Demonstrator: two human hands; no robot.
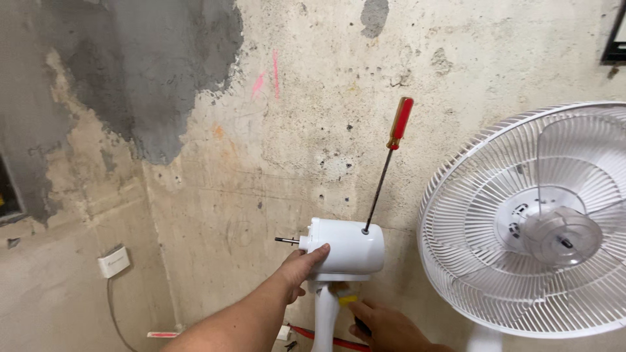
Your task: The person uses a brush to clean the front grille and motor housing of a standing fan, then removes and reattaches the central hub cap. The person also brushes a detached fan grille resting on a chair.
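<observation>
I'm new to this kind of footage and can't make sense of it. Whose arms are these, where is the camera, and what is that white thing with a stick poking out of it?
The camera sits on a person's head and looks at their own two bare hands in front of a rough concrete wall. The white thing is a fan motor housing on its stand, with the blades and guard off; its bare shaft points left. The stick is a long screwdriver with a red handle, standing unheld in a hole on top of the housing. The left hand grips the housing's front end. The right hand is below it, fingers around a dark tool next to a yellow part; which tool, I cannot tell. To the right stands a complete white fan.
</observation>
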